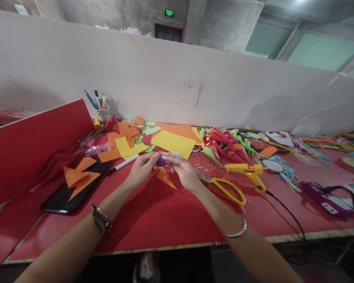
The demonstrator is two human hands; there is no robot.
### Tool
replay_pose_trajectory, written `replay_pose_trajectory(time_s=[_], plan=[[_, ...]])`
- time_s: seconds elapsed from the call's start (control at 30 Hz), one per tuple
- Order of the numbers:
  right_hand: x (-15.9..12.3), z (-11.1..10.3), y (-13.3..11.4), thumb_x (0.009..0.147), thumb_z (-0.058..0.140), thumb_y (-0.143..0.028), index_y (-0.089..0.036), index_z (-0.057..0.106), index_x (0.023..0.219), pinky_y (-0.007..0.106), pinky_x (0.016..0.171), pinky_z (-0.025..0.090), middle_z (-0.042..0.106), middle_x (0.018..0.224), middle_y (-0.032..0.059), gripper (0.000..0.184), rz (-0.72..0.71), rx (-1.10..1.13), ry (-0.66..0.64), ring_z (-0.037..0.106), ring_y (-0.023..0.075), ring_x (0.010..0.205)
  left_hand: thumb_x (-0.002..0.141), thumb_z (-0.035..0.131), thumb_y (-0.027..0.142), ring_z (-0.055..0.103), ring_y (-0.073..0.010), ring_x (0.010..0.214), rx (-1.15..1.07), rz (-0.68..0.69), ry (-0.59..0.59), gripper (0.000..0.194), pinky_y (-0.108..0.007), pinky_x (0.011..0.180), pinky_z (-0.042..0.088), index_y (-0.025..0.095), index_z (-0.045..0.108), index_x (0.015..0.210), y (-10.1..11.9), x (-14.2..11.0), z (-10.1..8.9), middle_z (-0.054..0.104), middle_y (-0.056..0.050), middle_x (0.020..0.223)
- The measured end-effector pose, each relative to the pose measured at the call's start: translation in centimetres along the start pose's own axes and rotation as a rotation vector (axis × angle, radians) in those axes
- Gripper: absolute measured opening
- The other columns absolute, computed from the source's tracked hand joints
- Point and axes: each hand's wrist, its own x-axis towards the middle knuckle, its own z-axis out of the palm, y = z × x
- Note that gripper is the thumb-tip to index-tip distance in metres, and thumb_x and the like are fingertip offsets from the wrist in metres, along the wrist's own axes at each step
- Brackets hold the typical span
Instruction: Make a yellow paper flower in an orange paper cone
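My left hand (144, 168) is closed, thumb and fingers pinching a small purple lump (161, 161) above the red table. Its exact kind is too small to make out. Clear crinkled plastic (173, 156) is gripped in my right hand (186, 173), whose fingers press close to the purple lump. Whether the lump lies inside the plastic I cannot tell. Just below both hands rests a folded orange paper cone (166, 179). Scissors with yellow handles (228, 190) lie beside my right wrist, and a white marker with a black cap (124, 164) lies beside my left hand.
A yellow glue gun (246, 171) with a black cord is on the right, near a purple power strip (324, 198). Behind are yellow paper sheets (174, 143) and a pile of paper cones (224, 143). A black phone (60, 200) and a red divider (38, 153) are left.
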Motion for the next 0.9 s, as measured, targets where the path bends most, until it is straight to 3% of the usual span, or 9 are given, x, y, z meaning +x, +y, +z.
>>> replay_pose_trajectory(time_s=[0.2,0.3,0.47,0.67,0.8,0.9], plan=[[-0.02,-0.39,-0.06,0.077,0.039,-0.012,-0.027,0.062,0.101,0.024,0.06,0.043,0.053,0.112,0.0008,0.038,-0.013,-0.07,-0.051,0.051,0.0105,0.075,0.08,0.045,0.041,0.053,-0.0126,0.069,-0.014,0.019,0.012,0.032,-0.022,0.067,0.042,0.014,0.062,0.078,-0.24,-0.06,0.11,0.06,-0.002,0.074],[-0.18,-0.36,-0.17,0.077,0.037,-0.009,-0.03,0.056,0.111,0.028,0.076,0.045,0.052,0.117,-0.0012,0.044,-0.001,-0.149,-0.142,0.052,0.0133,0.093,0.082,0.042,0.042,0.046,-0.01,0.053,0.075,0.023,0.046,0.035,-0.02,0.052,0.038,0.014,0.059,0.07,0.03,-0.28,0.22,0.052,0.002,0.056],[-0.43,-0.23,-0.11,0.08,0.04,-0.012,-0.028,0.051,0.118,0.037,0.101,0.031,0.05,0.124,-0.0012,0.042,-0.005,-0.202,-0.213,0.042,0.0159,0.117,0.086,0.034,0.039,0.037,-0.0081,0.043,0.229,0.052,0.035,0.038,-0.019,0.046,0.031,0.014,0.058,0.072,0.28,-0.65,0.18,0.042,0.004,0.047],[-0.62,-0.24,-0.38,0.077,0.046,-0.016,-0.026,0.05,0.119,0.036,0.102,0.03,0.046,0.129,-0.0008,0.043,0.091,-0.093,-0.269,0.04,0.0161,0.119,0.084,0.032,0.044,0.039,-0.0084,0.044,0.145,0.024,-0.023,0.043,-0.019,0.045,0.033,0.013,0.059,0.075,0.56,-0.64,0.18,0.048,0.002,0.051],[-0.66,-0.19,-0.69,0.075,0.049,-0.016,-0.027,0.055,0.113,0.036,0.101,0.031,0.045,0.13,-0.0021,0.04,0.103,-0.028,-0.261,0.038,0.0168,0.122,0.083,0.032,0.049,0.03,-0.0066,0.036,0.011,-0.01,-0.062,0.046,-0.018,0.037,0.027,0.014,0.058,0.07,0.66,-0.54,0.26,0.038,0.005,0.042],[-0.7,-0.08,-0.79,0.075,0.048,-0.017,-0.025,0.057,0.11,0.036,0.098,0.035,0.051,0.123,0.0004,0.037,0.118,-0.038,-0.263,0.045,0.0171,0.115,0.082,0.035,0.05,0.029,-0.0059,0.035,-0.033,-0.015,-0.086,0.045,-0.018,0.036,0.025,0.014,0.055,0.064,0.47,-0.5,0.29,0.036,0.006,0.041]])
